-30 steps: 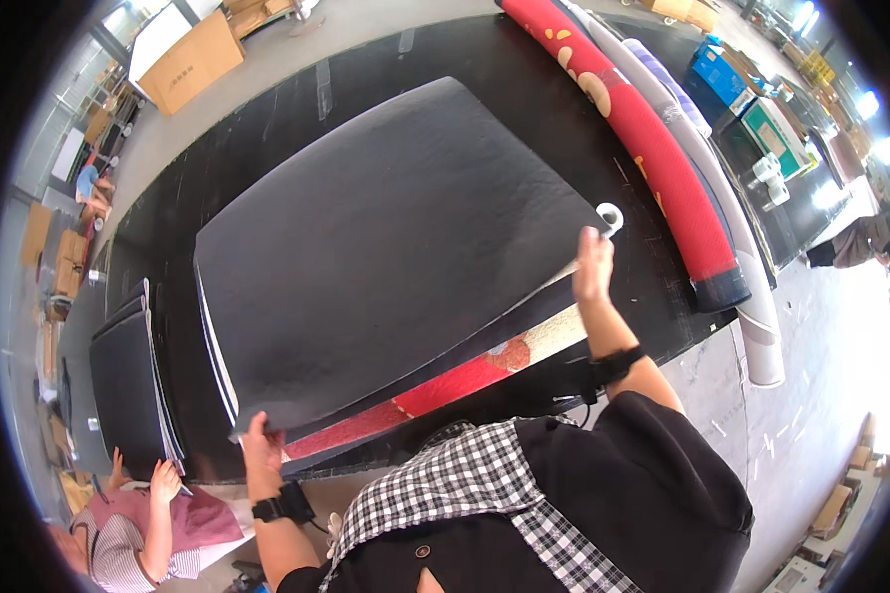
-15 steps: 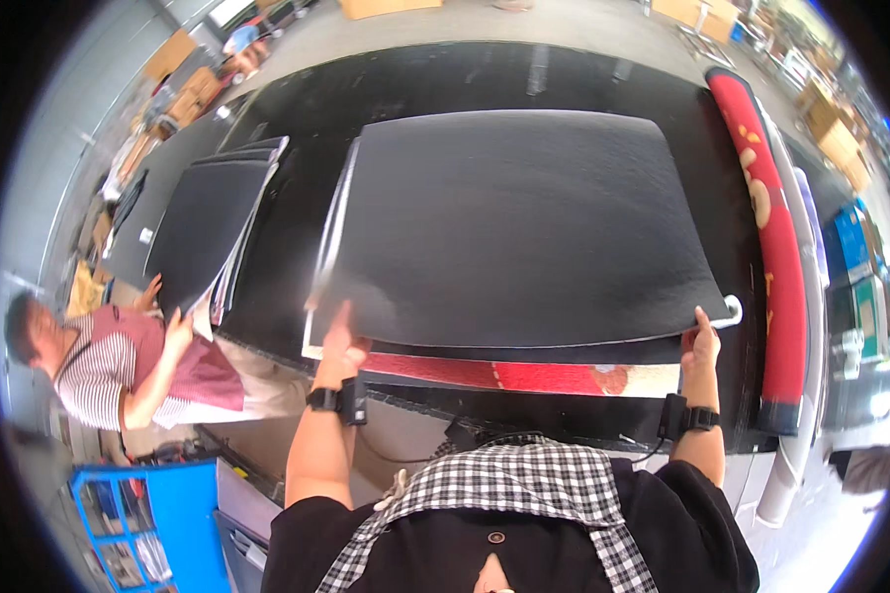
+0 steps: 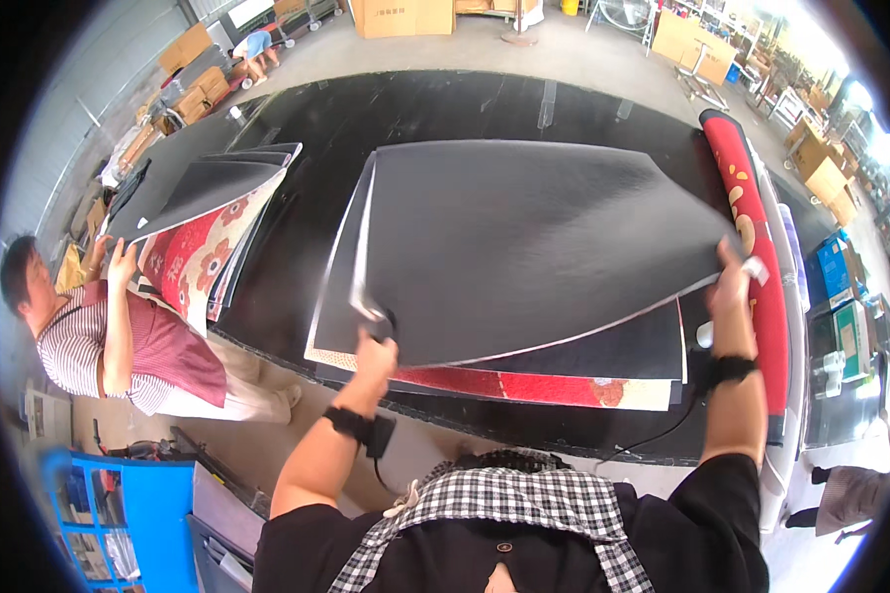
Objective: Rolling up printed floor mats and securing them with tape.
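Observation:
A large floor mat (image 3: 524, 237), black backing up, is raised at its near edge above a stack on the table. My left hand (image 3: 376, 361) is closed on its near left corner, where the edge curls and a pale rim shows. My right hand (image 3: 730, 287), somewhat blurred, grips the near right corner and holds it higher. A small white piece (image 3: 755, 269) shows beside that hand; its kind is unclear. Beneath lies another mat with a red and cream patterned face (image 3: 524, 383), showing along the near edge.
A red patterned roll (image 3: 752, 217) lies along the table's right side, beside pale rolls. At left, a co-worker (image 3: 119, 336) lifts a mat with a red floral face (image 3: 203, 242) from another stack. A blue rack (image 3: 168, 514) stands below left. The black table (image 3: 445, 99) extends beyond the mats.
My hands have spread the near corners: the right has gone up and right, the left slightly right, both with the mat. The co-worker's mat has been lifted, baring its red floral face.

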`<state>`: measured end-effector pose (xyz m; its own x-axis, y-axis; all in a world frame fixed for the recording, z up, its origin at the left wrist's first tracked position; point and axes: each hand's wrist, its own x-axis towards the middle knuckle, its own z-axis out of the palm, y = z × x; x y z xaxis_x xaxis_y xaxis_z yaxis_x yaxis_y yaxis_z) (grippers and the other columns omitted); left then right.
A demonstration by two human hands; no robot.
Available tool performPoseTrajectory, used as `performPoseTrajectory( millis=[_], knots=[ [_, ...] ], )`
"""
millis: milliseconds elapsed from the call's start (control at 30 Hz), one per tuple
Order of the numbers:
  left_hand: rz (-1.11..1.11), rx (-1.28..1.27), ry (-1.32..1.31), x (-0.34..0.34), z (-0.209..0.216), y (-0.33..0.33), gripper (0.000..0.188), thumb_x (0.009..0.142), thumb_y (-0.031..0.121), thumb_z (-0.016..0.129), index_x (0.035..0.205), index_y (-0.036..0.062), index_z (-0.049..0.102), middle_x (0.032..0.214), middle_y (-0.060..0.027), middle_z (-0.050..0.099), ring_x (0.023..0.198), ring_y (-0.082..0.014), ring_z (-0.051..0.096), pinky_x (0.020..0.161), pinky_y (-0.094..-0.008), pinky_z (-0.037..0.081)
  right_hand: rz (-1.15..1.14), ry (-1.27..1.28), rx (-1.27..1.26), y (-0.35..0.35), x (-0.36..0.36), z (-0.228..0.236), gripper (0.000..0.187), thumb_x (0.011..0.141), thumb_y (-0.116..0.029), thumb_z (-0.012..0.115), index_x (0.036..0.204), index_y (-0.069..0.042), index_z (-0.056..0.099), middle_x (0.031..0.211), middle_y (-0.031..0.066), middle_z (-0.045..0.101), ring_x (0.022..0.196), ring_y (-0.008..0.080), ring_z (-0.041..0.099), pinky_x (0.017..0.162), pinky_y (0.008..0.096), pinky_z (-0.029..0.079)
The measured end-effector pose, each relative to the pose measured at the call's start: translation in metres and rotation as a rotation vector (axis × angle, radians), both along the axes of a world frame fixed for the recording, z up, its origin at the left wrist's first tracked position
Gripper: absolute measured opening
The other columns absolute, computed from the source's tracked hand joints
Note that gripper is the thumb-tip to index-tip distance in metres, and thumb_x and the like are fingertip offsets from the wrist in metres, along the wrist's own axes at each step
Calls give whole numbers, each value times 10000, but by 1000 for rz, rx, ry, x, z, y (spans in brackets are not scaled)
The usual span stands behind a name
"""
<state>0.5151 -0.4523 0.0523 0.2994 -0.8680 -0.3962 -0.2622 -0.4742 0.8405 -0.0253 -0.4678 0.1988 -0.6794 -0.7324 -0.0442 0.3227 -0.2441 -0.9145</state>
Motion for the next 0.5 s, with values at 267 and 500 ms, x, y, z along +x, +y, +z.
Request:
performPoseTrajectory(
  millis=[267, 500],
  knots=[
    [-630, -79, 497, -170, -30, 26, 541, 791, 89, 737, 1276, 23, 506, 1152, -114, 641, 1056, -207, 609, 958, -327, 458, 595, 185, -458, -117, 184, 258, 300, 895, -169, 699, 1108, 29, 627, 1007, 86, 671, 867, 195, 658, 791, 331, 544],
    [-1134, 158, 633, -194, 21, 6, 402, 983, 309, 540, 1261, 27, 609, 1182, -97, 663, 1060, -186, 623, 923, -318, 471, 1273, 779, -383, -115, 411, 171, 367, 841, -338, 758, 933, -16, 608, 777, 51, 606, 725, 152, 565, 624, 330, 468]
  ],
)
